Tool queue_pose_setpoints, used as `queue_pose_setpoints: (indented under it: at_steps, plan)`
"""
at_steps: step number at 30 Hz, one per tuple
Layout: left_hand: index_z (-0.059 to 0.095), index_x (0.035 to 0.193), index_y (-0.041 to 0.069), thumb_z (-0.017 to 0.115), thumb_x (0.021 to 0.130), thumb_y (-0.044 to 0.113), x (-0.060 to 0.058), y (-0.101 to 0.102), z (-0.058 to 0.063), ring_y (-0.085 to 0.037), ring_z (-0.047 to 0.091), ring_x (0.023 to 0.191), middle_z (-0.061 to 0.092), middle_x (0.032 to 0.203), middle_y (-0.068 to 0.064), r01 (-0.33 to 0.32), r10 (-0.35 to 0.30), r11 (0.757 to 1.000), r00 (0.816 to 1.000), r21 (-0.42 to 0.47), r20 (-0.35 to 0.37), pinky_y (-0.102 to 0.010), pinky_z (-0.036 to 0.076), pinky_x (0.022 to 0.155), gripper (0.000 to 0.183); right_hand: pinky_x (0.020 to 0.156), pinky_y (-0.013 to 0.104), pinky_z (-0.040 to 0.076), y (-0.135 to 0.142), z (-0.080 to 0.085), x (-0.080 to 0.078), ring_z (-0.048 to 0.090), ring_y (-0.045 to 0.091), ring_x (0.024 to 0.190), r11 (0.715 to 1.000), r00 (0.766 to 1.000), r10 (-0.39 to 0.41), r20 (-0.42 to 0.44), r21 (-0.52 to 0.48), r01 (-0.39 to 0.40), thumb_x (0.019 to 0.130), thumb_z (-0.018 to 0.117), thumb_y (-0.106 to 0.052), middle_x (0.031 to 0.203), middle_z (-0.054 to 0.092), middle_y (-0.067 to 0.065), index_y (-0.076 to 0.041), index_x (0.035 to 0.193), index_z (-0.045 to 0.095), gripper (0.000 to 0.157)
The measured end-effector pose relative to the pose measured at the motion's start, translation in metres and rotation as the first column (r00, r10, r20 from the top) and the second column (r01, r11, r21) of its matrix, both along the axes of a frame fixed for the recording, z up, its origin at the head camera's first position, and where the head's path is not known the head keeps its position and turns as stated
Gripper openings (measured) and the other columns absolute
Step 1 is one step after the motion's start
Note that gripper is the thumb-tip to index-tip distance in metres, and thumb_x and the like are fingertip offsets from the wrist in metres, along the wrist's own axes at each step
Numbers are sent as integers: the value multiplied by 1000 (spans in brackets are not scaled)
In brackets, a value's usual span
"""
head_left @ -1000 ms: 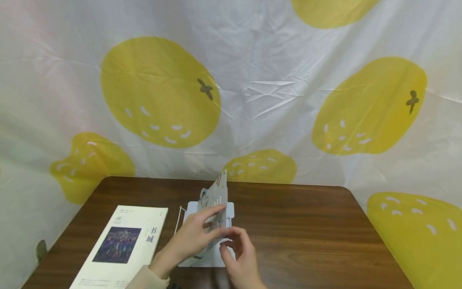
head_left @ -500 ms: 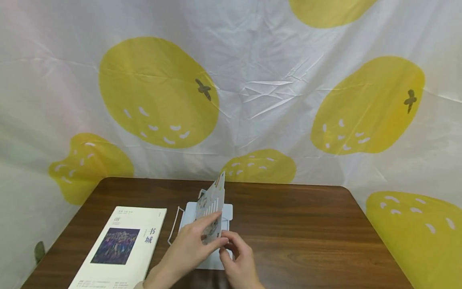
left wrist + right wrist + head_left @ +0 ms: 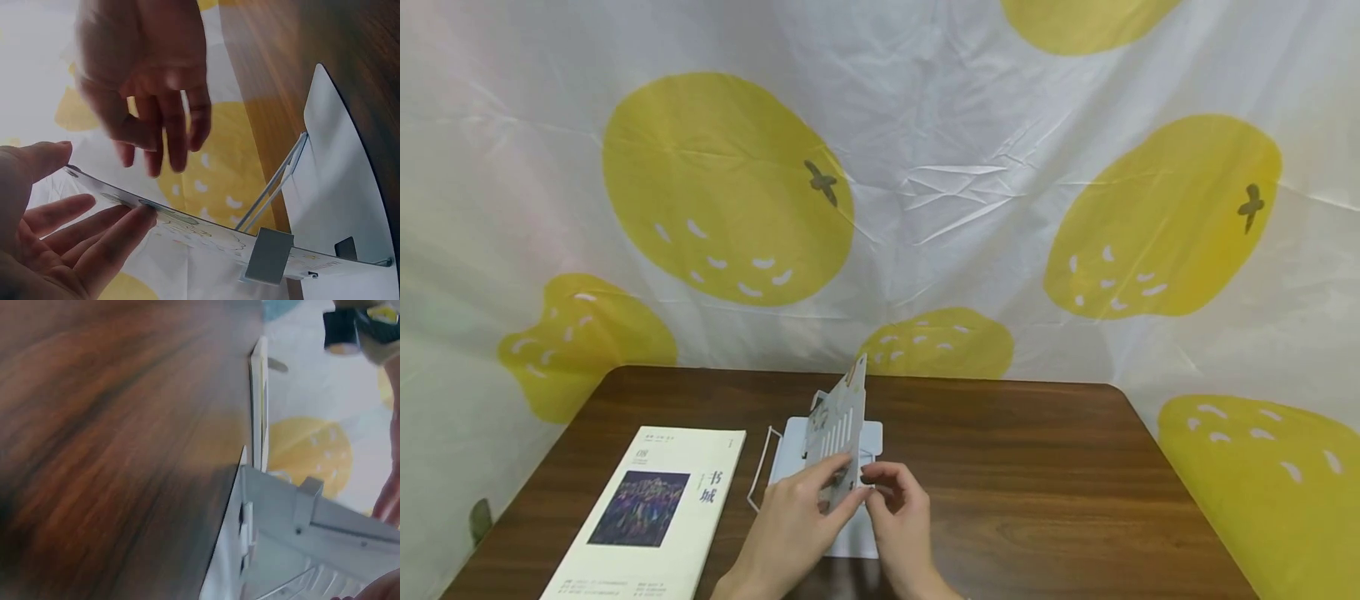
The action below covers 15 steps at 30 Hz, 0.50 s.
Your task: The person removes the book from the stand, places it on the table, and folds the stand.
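A pale metal book stand stands on the table, its hinged panel (image 3: pixel 837 429) raised steeply from the flat base plate (image 3: pixel 856 543). The panel has slots and a printed drawing. My left hand (image 3: pixel 790 525) pinches the panel's near edge, thumb at the edge and fingers against the printed face. Across the panel, my right hand (image 3: pixel 904 512) is close to that same edge with thumb and forefinger bent toward each other. In the left wrist view the right hand (image 3: pixel 147 69) hangs apart from the panel, fingers loosely curled around nothing. A grey page clip (image 3: pixel 270 255) sits on the panel's lower edge.
A white magazine (image 3: pixel 718 450) with a dark picture lies left of the stand. A thin wire loop (image 3: pixel 760 468) sticks out from the stand's left side. Behind the brown wooden table (image 3: pixel 1037 483) hangs a white curtain (image 3: pixel 955 250) with yellow fruit prints.
The panel and stand have shifted slightly left, and the wire loop shows farther out. My left hand has slid a little lower along the panel. My right hand stays close to the edge.
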<state>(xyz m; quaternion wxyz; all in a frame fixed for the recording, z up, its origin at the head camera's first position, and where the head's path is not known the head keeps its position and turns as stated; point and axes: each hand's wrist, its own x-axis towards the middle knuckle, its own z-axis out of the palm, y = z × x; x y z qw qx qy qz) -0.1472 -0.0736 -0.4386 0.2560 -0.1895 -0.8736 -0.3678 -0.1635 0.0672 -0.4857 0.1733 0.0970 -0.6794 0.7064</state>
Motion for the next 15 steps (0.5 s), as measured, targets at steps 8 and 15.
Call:
queue_pose_setpoints:
  at_steps: [8,15]
  plan:
    - [72,107,13,79,82,30,1,1,-1,-7,65,81,72,100,4,-10,10,1000,1000,22,3,-27,52,67,31,75,25,50,7,-16,-17,65,26,88,997,993,-32,111,72,24,81,58,16,98,65,17,1,103,64,27]
    - [72,105,13,80,82,29,2,2,-1,-6,61,73,71,96,4,1,-1,1000,1000,27,-8,-25,51,64,28,75,29,52,9,-30,-30,65,28,87,986,990,-18,141,166,-6,84,64,10,102,67,19,2,108,64,25]
